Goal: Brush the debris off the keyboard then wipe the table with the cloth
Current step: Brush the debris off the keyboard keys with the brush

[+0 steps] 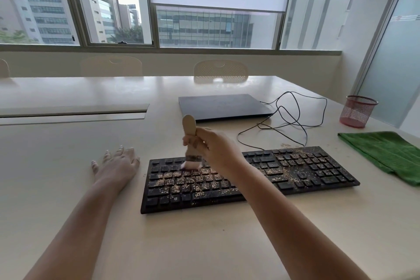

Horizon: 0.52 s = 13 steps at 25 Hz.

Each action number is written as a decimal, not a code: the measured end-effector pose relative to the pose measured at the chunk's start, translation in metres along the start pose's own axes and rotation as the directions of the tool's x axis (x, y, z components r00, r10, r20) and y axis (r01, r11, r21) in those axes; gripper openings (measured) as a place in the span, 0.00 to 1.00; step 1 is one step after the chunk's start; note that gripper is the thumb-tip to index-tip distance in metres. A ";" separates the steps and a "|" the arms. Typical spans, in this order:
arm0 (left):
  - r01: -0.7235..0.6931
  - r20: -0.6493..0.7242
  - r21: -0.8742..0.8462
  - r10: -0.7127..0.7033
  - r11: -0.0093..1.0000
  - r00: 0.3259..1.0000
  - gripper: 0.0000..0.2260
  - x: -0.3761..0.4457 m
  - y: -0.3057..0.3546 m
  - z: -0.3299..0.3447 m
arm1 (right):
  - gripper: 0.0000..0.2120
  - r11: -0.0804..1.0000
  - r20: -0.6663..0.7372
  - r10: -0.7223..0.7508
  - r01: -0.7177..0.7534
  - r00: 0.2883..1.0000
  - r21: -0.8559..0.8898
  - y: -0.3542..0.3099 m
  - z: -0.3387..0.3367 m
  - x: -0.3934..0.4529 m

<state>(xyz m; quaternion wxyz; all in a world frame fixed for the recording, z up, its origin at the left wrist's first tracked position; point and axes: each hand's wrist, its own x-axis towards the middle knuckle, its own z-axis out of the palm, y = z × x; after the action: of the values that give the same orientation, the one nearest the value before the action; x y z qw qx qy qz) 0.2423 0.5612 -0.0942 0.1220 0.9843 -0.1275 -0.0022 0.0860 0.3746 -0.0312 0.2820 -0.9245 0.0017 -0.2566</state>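
Squarely in front of the person lies the black keyboard [247, 177], set a little askew on the pale bench [68, 154], its far right corner turned away. Tan debris [181, 183] is strewn across the keys, thickest over the left-middle letter rows and thinner over the number pad, with a few crumbs spilled onto the bench just beyond the far right edge. That spread is probably why the brush [190, 145] is working at the upper left: starting at one end lets the crumbs be driven steadily one way.

The right hand [216, 150] makes the grip here, its fingers curled round the wooden handle, whose rounded end sticks up above the fist. The pale bristles meet the upper key rows; they look blurred, so the exact contact is hard to read. Holding the handle nearly upright would let the bristle tips reach down between the keys.

The left hand [118, 163] lies flat on the bench just beside the keyboard's left end, fingers spread and holding nothing. I cannot tell whether it touches the casing; it seems placed to steady the body or stop the keyboard sliding.

The green cloth [384, 154] waits folded at the right, near the keyboard but apart from it, unused so far. Farther back sit a closed laptop [222, 105], the looping black cable [295, 116] and a red mesh cup [358, 111].
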 end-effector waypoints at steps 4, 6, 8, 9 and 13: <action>-0.003 0.001 -0.002 0.003 1.000 1.000 0.23 0.000 0.001 -0.001 | 0.08 0.987 -0.011 -0.018 0.020 1.000 0.160 -0.003 0.001 0.000; -0.001 0.003 0.005 0.001 1.000 1.000 0.23 0.000 0.000 -0.001 | 0.08 0.982 0.011 -0.027 0.024 1.000 0.185 -0.003 0.006 -0.001; -0.001 0.002 0.005 0.001 1.000 1.000 0.23 0.001 -0.001 0.000 | 0.09 0.999 0.010 0.033 -0.033 0.999 0.038 0.002 -0.006 0.002; 0.000 0.003 0.004 0.000 1.000 1.000 0.23 0.001 -0.001 0.000 | 0.10 0.996 -0.002 0.066 -0.066 0.998 -0.058 0.007 -0.016 0.002; 0.000 0.004 0.030 -0.001 1.000 1.000 0.22 0.001 0.001 -0.001 | 0.09 0.995 -0.060 0.090 -0.092 0.994 -0.027 0.010 -0.023 0.000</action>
<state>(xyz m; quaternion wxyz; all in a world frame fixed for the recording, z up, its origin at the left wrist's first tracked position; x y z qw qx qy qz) 0.2429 0.5599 -0.0932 0.1071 0.9860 -0.1275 -0.0021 0.0767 0.3536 -0.0199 0.2796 -0.9195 0.0560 -0.2705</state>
